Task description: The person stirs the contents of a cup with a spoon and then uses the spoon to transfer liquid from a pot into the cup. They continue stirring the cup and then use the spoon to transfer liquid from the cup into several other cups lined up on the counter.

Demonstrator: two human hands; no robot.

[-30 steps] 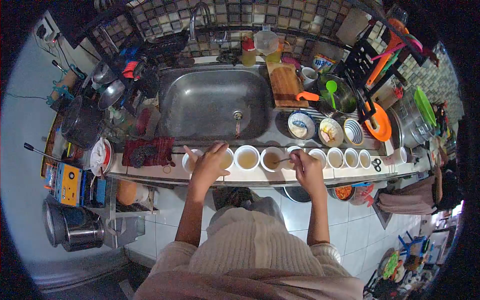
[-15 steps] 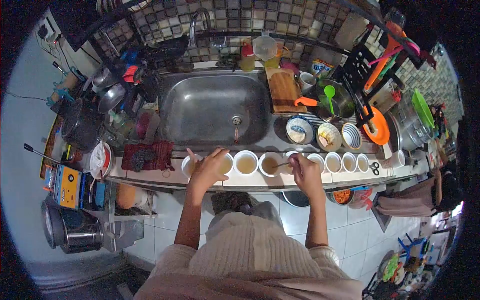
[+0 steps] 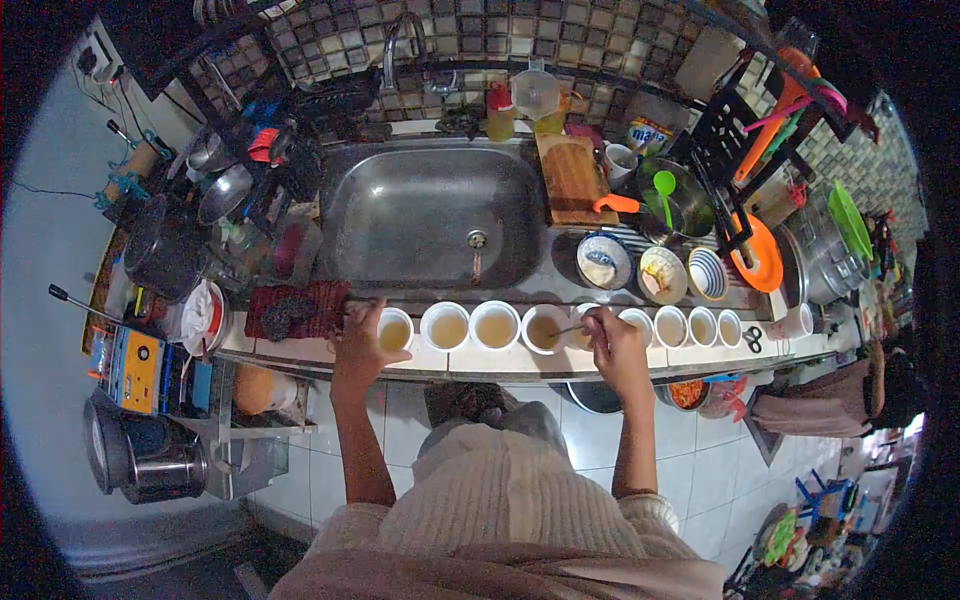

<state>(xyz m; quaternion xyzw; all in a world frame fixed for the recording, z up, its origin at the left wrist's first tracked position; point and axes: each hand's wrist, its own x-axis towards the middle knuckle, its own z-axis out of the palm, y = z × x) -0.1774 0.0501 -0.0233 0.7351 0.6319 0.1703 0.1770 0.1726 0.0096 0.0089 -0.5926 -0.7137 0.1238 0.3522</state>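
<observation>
A row of small white cups holding a cloudy, pale yellow-brown liquid runs along the counter's front edge. My left hand (image 3: 360, 345) curves around the leftmost cup (image 3: 395, 329), with thumb and fingers on its near and far sides. Pinched in my right hand (image 3: 613, 345) is a thin metal spoon (image 3: 568, 329), whose tip reaches into a cup (image 3: 543, 329) near the middle of the row. My right hand partly covers the cup beside that one. Two more filled cups (image 3: 445, 327) (image 3: 494, 326) stand between my hands.
Behind the row lies a steel sink (image 3: 430, 215). To its right are a wooden cutting board (image 3: 572, 180), several bowls (image 3: 603, 260), a pot (image 3: 690, 205) and an orange plate (image 3: 765, 265). A dark red cloth (image 3: 325, 310) lies left of the cups; black scissors (image 3: 752, 338) lie right.
My left hand has shifted left, from over the second cup to the leftmost one, uncovering the second. My right hand stays at the same cup with the spoon.
</observation>
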